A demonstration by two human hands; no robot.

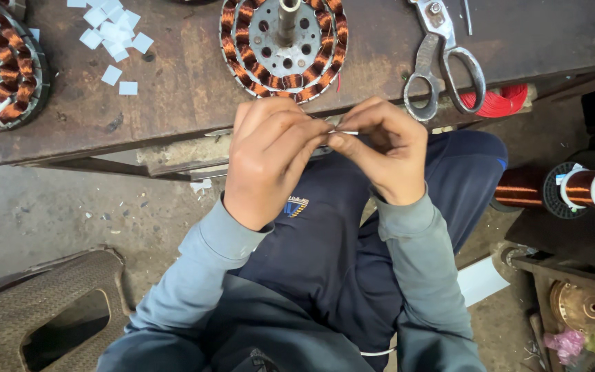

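Your fingertips (332, 138) meet over your lap, both hands pinching a thin white sleeve piece (349, 132): left hand (270, 162) clenched around one end, right hand (383, 151) nipping the other between thumb and forefinger. It sits just below the workbench edge (173, 148). Looks light, narrow, slightly stiff but easy to kink; likely slippery, so grip near the ends, gently. Just beyond your knuckles: a copper-wound stator (284, 45). To its right, scissors (442, 65) and red wire (500, 102). Left, white paper squares (111, 34). Far right, a copper wire spool (573, 189).
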